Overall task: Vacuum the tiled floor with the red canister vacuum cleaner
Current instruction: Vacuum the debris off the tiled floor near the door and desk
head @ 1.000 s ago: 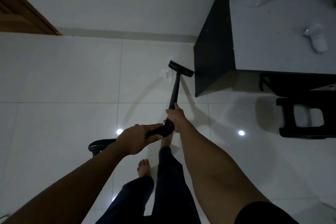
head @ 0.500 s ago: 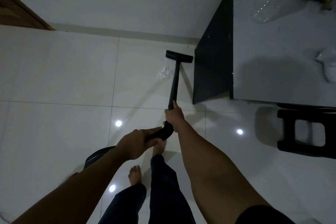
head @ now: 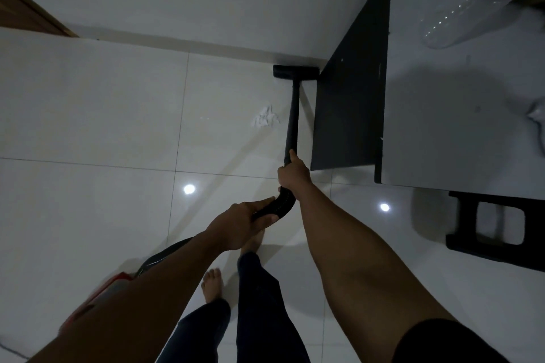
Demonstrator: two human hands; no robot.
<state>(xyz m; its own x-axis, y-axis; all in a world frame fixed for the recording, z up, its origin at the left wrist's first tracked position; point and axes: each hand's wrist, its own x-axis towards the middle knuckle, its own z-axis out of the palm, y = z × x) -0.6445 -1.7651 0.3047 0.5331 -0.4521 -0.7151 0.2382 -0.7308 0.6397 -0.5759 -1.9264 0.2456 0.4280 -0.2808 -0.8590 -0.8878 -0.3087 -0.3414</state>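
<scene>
Right hand (head: 292,175) grips the black wand (head: 292,124), fingers wrapped around it; left hand (head: 239,222) is closed around the ribbed hose (head: 280,204) behind. Floor nozzle (head: 295,72) has advanced since a second ago, now near the skirting, touching the dark table side panel (head: 351,109). White crumpled debris (head: 265,118) lies beside the wand, passed over. Black stool (head: 498,230) stands to the right. Red canister (head: 100,293) sits behind the left forearm, partly hidden, on glossy tiled floor (head: 88,127).

Black wand (head: 293,124), red canister (head: 100,295), glossy white tiles (head: 88,115).
</scene>
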